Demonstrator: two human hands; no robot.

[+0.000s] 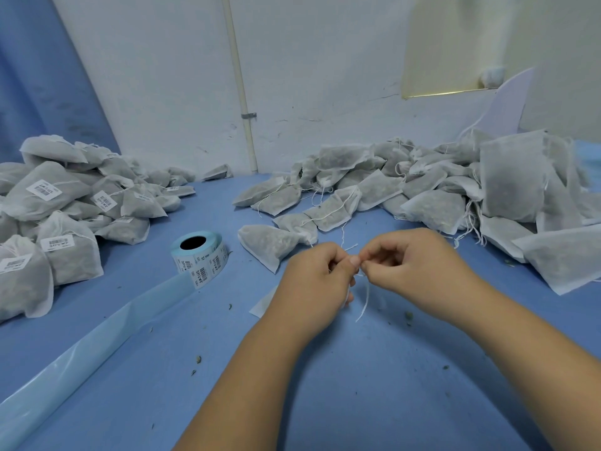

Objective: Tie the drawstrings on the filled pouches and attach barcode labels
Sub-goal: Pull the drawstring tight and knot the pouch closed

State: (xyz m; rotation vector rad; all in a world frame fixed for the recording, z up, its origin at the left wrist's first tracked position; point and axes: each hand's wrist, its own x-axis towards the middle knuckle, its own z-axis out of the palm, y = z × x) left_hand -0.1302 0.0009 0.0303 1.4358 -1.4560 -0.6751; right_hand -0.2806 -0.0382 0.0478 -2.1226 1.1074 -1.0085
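Blue cloth [357, 385] covered the table, backed by a white wall [325, 76] with one pipe [242, 102] running down it. Two heaps lay on the cloth, each too crowded to count. A labelled pile [55, 216] sat at far left and an unlabelled pile [439, 187], with loose strings trailing, at right. Between them stood one label roll [200, 255], its bare backing strip [97, 343] running toward the near left edge. One loose pouch [270, 245] lay just beyond the hands, apart from the right heap. A few dark crumbs [406, 315] dotted the cloth.

Both hands met at centre, nothing blocking them. The left hand [312, 281] and right hand [419, 268] each had fingers curled, fingertips pinching the same string [366, 297], whose free end dangled below. The tied pouch [263, 305] was mostly hidden under the left hand, with only a white corner showing on the cloth.
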